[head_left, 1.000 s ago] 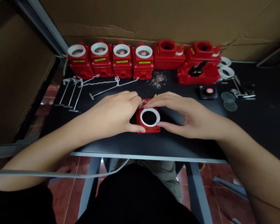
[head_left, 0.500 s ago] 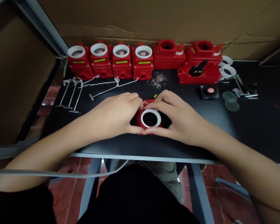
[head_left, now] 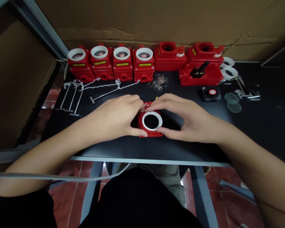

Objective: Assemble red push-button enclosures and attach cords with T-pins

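A red housing part (head_left: 154, 134) lies on the dark bench in front of me, its round opening black inside. A white ring (head_left: 144, 122) sits around that opening. My left hand (head_left: 120, 115) is closed on the left side of the red part, thumb at the near edge and fingers at the far edge. On the other side, my right hand (head_left: 185, 117) curves around the white ring, with its thumb at the ring's lower right and fingertips by its far rim. Those fingers partly hide the far end of the red part.
Several assembled red boxes (head_left: 100, 68) with white rings line the back left. Open red housings (head_left: 169, 60) stand right of them. Small T-handled hammers (head_left: 72, 98), debris (head_left: 159, 81), a black square part (head_left: 211, 94), glass discs (head_left: 234, 106) and spare white rings (head_left: 230, 72) lie around.
My right thumb has moved from the near edge of the red part to the white ring's lower right. The right hand's fingers have straightened. My left hand keeps nearly the same hold.
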`<act>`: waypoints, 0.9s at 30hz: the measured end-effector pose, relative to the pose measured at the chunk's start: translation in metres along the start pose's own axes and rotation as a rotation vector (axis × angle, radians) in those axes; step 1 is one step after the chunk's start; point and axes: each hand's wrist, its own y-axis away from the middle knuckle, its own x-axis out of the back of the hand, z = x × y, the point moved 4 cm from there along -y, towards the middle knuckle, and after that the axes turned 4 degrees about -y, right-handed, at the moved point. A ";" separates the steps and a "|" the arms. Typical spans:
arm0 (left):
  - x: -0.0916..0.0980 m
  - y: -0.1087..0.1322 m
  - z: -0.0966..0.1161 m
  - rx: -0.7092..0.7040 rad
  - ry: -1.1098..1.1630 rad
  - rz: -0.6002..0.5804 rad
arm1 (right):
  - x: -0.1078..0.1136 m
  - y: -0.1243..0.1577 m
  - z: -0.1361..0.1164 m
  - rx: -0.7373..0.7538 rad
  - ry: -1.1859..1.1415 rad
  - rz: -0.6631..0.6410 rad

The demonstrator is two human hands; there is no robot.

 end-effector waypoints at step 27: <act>0.000 0.000 -0.005 -0.045 0.079 0.006 | -0.002 0.002 0.004 -0.050 -0.013 0.039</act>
